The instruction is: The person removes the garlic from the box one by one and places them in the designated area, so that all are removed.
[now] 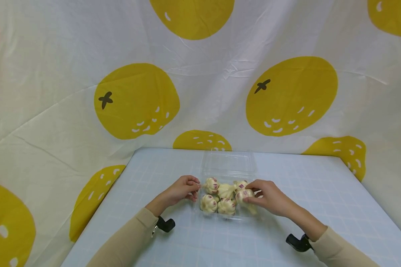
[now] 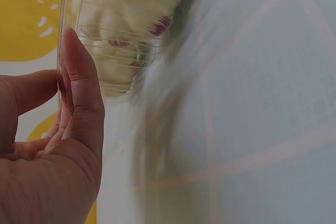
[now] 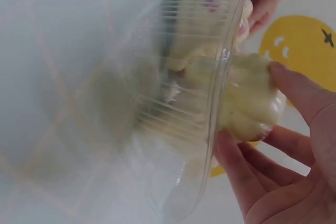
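Observation:
A clear plastic clamshell container [image 1: 238, 218] stands on the table, its lid [image 1: 228, 162] folded back behind it. Several garlic bulbs [image 1: 226, 206], cream with purple streaks, sit inside. At the container's left side, my left hand [image 1: 183, 188] pinches the rim between thumb and fingers, as the left wrist view shows. My right hand [image 1: 269, 195] holds one garlic bulb [image 3: 251, 100] by its sides, over the right part of the container. In the right wrist view this bulb's lower part lies behind the clear wall; whether it touches the bottom, I cannot tell.
The table has a pale blue checked cloth [image 1: 200, 244]. Behind it hangs a white curtain [image 1: 214, 92] printed with big yellow fruits. A black wrist device [image 1: 166, 224] is strapped at my left sleeve and another [image 1: 299, 243] at my right.

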`<action>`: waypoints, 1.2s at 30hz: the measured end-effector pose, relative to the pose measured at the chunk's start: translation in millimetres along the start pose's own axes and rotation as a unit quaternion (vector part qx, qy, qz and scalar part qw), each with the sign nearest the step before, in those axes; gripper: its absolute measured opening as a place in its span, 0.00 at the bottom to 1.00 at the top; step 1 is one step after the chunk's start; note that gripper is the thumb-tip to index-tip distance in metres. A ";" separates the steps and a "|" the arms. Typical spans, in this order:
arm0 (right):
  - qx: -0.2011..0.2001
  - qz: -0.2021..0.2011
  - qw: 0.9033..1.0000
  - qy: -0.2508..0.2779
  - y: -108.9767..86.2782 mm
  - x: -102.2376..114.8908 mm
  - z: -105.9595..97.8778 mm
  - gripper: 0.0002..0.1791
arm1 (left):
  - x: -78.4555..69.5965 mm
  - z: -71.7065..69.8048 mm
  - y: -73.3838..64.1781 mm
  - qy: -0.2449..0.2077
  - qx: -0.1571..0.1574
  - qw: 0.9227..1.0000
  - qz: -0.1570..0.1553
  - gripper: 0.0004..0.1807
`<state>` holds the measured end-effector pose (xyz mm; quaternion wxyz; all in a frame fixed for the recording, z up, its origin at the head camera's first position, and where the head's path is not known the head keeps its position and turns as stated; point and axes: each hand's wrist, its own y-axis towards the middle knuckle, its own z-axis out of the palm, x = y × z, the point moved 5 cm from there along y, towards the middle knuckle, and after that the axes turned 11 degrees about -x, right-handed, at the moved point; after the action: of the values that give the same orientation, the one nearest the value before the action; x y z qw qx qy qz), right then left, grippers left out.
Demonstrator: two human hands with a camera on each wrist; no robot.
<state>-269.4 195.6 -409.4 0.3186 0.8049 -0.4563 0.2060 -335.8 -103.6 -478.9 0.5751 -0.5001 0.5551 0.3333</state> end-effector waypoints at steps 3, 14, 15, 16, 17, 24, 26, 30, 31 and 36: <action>-0.024 0.015 1.000 0.010 -1.2 -3.9 -2.7 0.20 | 0.3 0.0 0.3 0.001 0.000 1.000 -0.001 0.14; -0.087 0.053 0.994 0.041 -2.8 -21.2 -17.1 0.21 | 1.1 -0.3 1.2 -0.001 0.003 1.000 -0.003 0.14; -0.090 0.056 0.993 0.042 -2.9 -22.6 -18.8 0.22 | 1.0 -0.3 1.2 0.000 0.002 1.000 -0.003 0.14; -0.095 0.060 0.993 0.043 -3.1 -23.9 -20.6 0.22 | 0.9 -0.3 1.3 0.000 0.002 1.000 -0.002 0.14; -0.098 0.064 0.992 0.042 -3.2 -25.3 -22.3 0.22 | 0.8 -0.3 1.2 0.001 0.002 1.000 -0.002 0.14; -0.115 0.099 0.988 0.022 -3.9 -38.3 -33.8 0.25 | 0.9 -0.3 1.0 0.008 -0.003 1.000 -0.009 0.14; -0.120 0.102 0.987 0.014 -4.1 -41.9 -36.2 0.25 | 0.7 -0.3 1.0 0.010 -0.004 1.000 -0.010 0.14; -0.128 0.104 0.986 0.008 -4.3 -48.4 -40.0 0.26 | 0.2 0.0 0.5 0.013 -0.005 1.000 -0.010 0.14; -0.129 0.105 0.986 0.008 -4.2 -49.8 -41.0 0.26 | -0.1 0.1 0.2 0.013 -0.004 1.000 -0.010 0.14; -0.139 0.107 0.984 0.003 -3.4 -56.8 -46.0 0.26 | -0.4 -0.4 -0.1 0.013 -0.002 1.000 -0.006 0.14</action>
<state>-296.6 263.4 -413.1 0.4045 0.6986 -0.5634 0.1756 -335.9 -103.9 -478.5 0.5685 -0.5089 0.5591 0.3243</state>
